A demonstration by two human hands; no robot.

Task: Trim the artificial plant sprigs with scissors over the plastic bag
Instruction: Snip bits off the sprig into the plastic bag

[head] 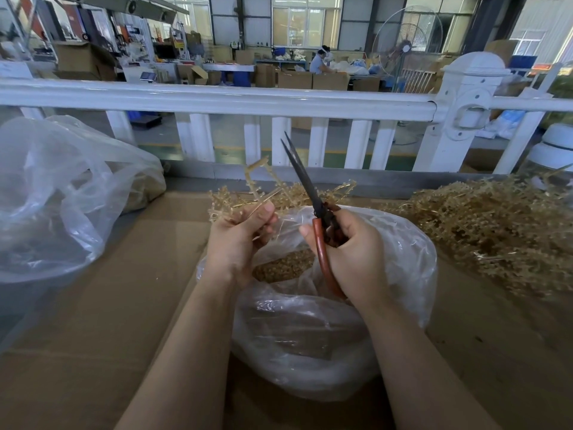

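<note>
Workshop clutter, every label illegible.

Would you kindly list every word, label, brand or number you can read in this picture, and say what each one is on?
No text can be read anywhere in this view.
The scissors, the plastic bag and the cardboard surface show no print.
The red sign at far right is too blurred to read.
The notices and boards in the background workshop are too small to read.

Scissors (322,231) handles part hidden (by fingers), bg blurry
</note>
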